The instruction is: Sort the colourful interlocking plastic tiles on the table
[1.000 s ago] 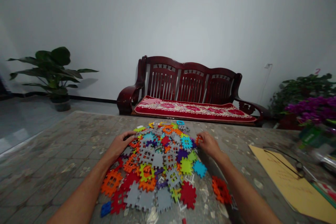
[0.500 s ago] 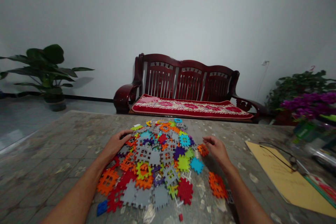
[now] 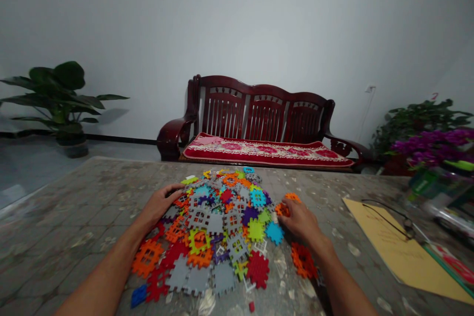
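A heap of colourful interlocking plastic building tiles [image 3: 216,223] lies on the table, with grey, orange, red, green, blue and purple squares, some with window cut-outs. My left hand [image 3: 163,202] rests against the heap's left edge, its fingers stretched out over the tiles and holding nothing. At the right side, my right hand [image 3: 301,217] has its thumb and fingers closed on an orange tile [image 3: 282,209], partly hidden by the fingers. A blue tile [image 3: 274,233] lies just left of that hand. Below it, near the forearm, is another orange tile [image 3: 303,260].
A yellow envelope [image 3: 400,252] with eyeglasses [image 3: 407,229] on it lies at the right of the table [image 3: 81,237]. Beyond the table stands a dark wooden bench [image 3: 266,113]. Purple flowers [image 3: 433,148] and a clear container [image 3: 452,192] are at the far right.
My right hand has moved slightly left and closed on the orange tile, which now looks tilted up. My left hand stays at the heap's edge. The view has shifted slightly.
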Demonstrator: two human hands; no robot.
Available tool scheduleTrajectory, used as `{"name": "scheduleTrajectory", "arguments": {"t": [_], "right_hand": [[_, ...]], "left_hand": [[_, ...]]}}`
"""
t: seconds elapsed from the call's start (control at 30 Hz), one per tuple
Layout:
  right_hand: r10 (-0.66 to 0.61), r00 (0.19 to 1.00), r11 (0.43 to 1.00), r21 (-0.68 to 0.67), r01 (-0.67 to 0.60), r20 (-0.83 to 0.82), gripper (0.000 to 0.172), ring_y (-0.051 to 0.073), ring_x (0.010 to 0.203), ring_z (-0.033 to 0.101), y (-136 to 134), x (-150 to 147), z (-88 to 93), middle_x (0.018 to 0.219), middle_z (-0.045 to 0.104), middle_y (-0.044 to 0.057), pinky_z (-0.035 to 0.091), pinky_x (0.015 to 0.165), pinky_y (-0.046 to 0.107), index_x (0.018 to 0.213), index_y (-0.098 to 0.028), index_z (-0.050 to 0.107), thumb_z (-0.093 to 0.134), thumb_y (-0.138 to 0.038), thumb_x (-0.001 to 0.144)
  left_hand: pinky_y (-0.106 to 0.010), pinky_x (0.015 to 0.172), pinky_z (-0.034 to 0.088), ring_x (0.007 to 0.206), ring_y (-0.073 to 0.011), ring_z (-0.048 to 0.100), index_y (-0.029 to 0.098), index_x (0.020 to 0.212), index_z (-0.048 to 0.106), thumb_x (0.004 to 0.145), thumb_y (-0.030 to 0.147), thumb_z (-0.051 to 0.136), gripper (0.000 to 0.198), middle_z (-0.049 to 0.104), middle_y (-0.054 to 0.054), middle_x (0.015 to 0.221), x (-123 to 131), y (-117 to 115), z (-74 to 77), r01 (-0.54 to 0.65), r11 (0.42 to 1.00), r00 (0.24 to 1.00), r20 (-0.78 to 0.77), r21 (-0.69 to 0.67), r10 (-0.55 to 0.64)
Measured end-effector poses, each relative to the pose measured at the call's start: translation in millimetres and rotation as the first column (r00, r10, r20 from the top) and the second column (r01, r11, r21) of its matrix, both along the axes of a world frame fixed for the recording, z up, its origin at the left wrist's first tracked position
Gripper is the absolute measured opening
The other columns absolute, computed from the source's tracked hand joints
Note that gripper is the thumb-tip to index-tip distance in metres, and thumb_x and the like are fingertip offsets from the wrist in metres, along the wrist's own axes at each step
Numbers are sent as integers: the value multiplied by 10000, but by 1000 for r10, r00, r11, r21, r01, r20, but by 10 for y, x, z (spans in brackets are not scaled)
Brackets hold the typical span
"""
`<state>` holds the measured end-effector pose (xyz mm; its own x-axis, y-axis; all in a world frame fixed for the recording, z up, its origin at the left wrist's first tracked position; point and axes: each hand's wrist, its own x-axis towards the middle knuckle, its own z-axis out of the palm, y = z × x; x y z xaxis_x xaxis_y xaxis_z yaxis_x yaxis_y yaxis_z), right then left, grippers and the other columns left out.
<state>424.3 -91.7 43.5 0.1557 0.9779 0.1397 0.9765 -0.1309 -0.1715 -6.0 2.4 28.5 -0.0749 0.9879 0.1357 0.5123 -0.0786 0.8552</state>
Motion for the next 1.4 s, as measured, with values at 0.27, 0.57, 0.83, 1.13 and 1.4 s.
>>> {"name": "scheduleTrajectory", "arguments": {"t": [0.27,0.57,0.83,1.13,1.4], "right_hand": [[211,967,977,56,-204,-147,544,202,1178,583,35,343,15,1238,667,50,425,992,310,1131,-222,664,453,-21,671],[-140,988,980,-136,149,69,482,307,1025,648,-69,-49,216,1172,657,164,476,803,364,1197,-172,609,495,-500,862],[-15,1000,959,-284,21,22,464,272,1149,589,-91,-6,254,1244,626,108,446,876,342,1212,-228,594,575,-214,748],[-39,997,978,-203,51,66,381,306,1112,582,-84,-138,212,1186,625,158,445,871,370,1111,-186,636,567,-304,756],[52,997,996,-67,-56,-62,511,259,1084,606,-1,86,10,1202,641,128,437,927,323,1150,-171,634,611,-209,641]], "left_hand": [[-381,918,543,962,-264,706,273,988,750,702,574,593,444,763,-40,1063,5,-12,12,-6,1000,1000,-30,-11,6],[-405,939,532,958,-270,700,259,992,744,690,604,574,489,762,-43,1060,17,-28,35,0,1000,999,-41,-8,0],[-373,815,578,854,-257,716,257,961,756,656,617,621,491,775,-49,978,32,-38,43,-16,1000,1000,16,-21,17],[-379,879,563,923,-264,711,265,939,760,670,603,617,455,775,-44,994,4,-17,13,-1,1000,1000,-7,23,1],[-386,856,568,906,-262,715,270,969,752,676,599,596,468,768,-48,1033,8,-13,32,2,1000,1000,-28,-5,-2]]}}
